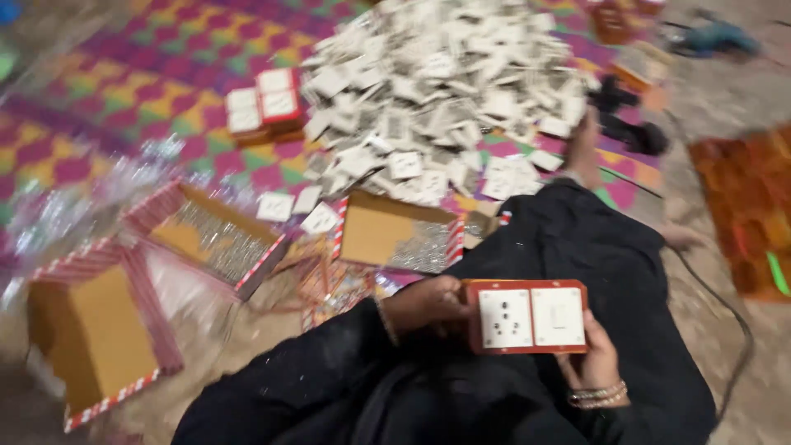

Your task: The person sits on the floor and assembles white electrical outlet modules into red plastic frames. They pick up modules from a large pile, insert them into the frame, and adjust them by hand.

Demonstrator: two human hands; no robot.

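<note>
While the view is blurred by motion, one red switch board point(527, 316) is seen held over the lap, face up, with two white modules set side by side in it: a socket on the left and a rocker switch on the right. It is gripped from both ends. The left hand point(427, 303) is closed on its left edge, fingers curled around the frame, and the right hand point(595, 363) is closed on its lower right corner from beneath, with bangles worn at that wrist. The board thus lies between the two hands, touching both, above dark clothing point(577, 272) that covers the knees.

Just beyond the left hand, three open cardboard boxes with red-and-white striped edges are laid on the floor: a small box point(394, 232) nearest the lap, a second box point(210, 235) to its left, and a larger box point(95, 334) at the lower left. Shiny small parts are seen in the first two, though what they are cannot be told. Crumpled clear plastic wrap point(99, 194) is spread beside the boxes.

Farther off, one large heap of white modules point(437, 91) is piled on a patterned mat point(148, 82) of pink, yellow and green. Beside the heap, a small stack of finished red boards point(264, 107) is set; its exact count cannot be made out. A dark cable point(725, 305) is trailed along the floor at the right.
</note>
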